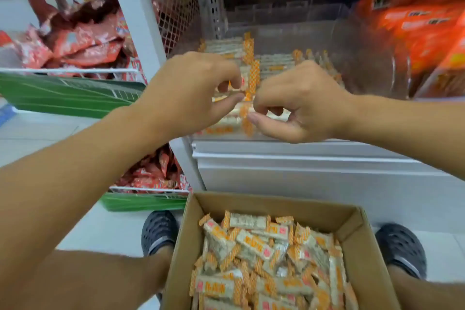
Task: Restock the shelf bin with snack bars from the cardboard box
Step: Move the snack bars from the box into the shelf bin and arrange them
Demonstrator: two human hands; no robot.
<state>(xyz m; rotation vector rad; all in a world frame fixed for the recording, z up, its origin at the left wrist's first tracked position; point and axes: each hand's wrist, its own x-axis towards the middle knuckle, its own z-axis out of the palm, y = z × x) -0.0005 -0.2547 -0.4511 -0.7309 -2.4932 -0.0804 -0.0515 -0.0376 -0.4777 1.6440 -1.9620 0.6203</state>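
left hand (191, 88): fingers pinched on snack bars (247, 83) over the clear shelf bin (364, 63)
right hand (299, 103): thumb and fingers pinched the same bars' orange ends
bin: bars lined up inside
cardboard box (352, 224): below on floor, full of loose bars, between two dark shoes (158, 231)

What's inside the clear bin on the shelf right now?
The clear bin holds rows of orange-and-white snack bars. The left hand and right hand cover the front middle, so bars there are partly hidden.
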